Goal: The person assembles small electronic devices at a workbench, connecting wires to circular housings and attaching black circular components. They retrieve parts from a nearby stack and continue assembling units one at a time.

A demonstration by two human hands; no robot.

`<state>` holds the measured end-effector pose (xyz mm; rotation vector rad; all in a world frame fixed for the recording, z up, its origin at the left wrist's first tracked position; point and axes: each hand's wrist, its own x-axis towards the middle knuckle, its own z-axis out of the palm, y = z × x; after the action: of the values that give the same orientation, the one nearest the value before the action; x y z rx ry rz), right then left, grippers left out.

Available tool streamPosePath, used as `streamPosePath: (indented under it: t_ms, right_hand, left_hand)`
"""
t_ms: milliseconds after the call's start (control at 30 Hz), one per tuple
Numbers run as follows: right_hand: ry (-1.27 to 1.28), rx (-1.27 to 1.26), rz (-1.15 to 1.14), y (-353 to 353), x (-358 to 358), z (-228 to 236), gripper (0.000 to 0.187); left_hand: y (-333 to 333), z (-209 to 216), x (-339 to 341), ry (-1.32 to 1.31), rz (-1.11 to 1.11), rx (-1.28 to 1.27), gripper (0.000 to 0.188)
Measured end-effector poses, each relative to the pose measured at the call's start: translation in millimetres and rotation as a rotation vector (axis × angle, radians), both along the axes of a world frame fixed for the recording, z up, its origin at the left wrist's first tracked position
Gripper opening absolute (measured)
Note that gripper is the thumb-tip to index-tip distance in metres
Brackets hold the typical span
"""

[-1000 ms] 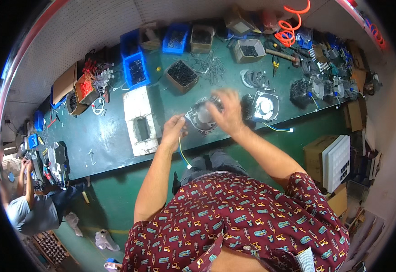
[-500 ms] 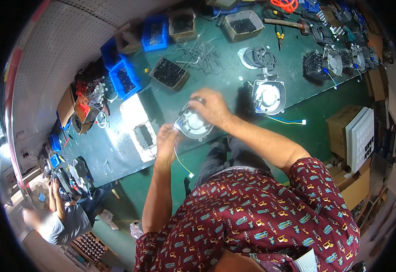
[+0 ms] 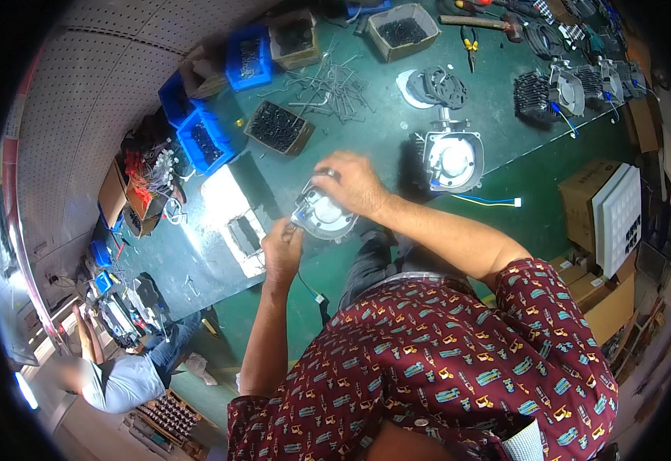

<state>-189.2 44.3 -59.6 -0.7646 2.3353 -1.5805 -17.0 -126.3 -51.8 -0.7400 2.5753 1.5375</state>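
Note:
A round grey metal motor housing [image 3: 326, 213] is held tilted just above the bench's front edge. Over its upper rim wraps my right hand [image 3: 353, 184], closed on it. My left hand [image 3: 281, 244] is a closed pinch against the housing's lower-left corner, where a thin cable comes out. That cable hangs below the hand, ending in a small white connector [image 3: 318, 298]; what exactly the left fingertips grip is partly hidden. A similar housing [image 3: 453, 160] stands to the right, its cable [image 3: 483, 201] reaching past the bench edge.
Left of my hands lies a white foam block [image 3: 228, 192] with a square opening. Beyond are a box of black screws [image 3: 278, 127], loose hex keys [image 3: 334, 91], blue bins [image 3: 203, 142] and pliers [image 3: 470, 48]. Finned housings [image 3: 535, 98] line the right. Another person [image 3: 124, 376] works at far left.
My left fingers have curled tighter at the housing's corner. The hanging cable has swung, its connector shifting slightly left. My right hand keeps its hold; the view has moved a little.

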Motion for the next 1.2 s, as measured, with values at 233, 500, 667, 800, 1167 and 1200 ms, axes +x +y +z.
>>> streamPosePath:
  t_ms: [233,500,667,800,1167,1200]
  right_hand:
    - [0.005,0.018,0.023,-1.1,3.7,-8.1,0.024]
    - [0.028,0.029,-0.009,-3.8,0.9,-6.5,0.024]
    - [0.0,0.034,0.025,-1.9,2.3,-3.1,0.023]
    - [0.004,0.046,0.031,-0.6,2.9,-6.3,0.023]
    - [0.052,0.099,0.015,-0.2,5.7,-6.2,0.024]
    - [0.052,0.1,0.016,-0.8,6.6,-7.3,0.024]
  left_hand:
    - [1.9,-10.8,3.1,-0.001,0.028,0.041,0.014]
    - [7.9,-6.2,-1.8,0.028,0.02,-0.1,0.011]
    - [6.8,1.2,-3.2,0.067,-0.085,-0.273,0.012]
    - [2.7,-0.4,-4.5,0.012,-0.086,-0.193,0.005]
    - [-0.7,-2.5,-5.4,-0.233,0.098,0.163,0.014]
    - [0.4,0.1,-5.6,-0.233,0.149,0.252,0.015]
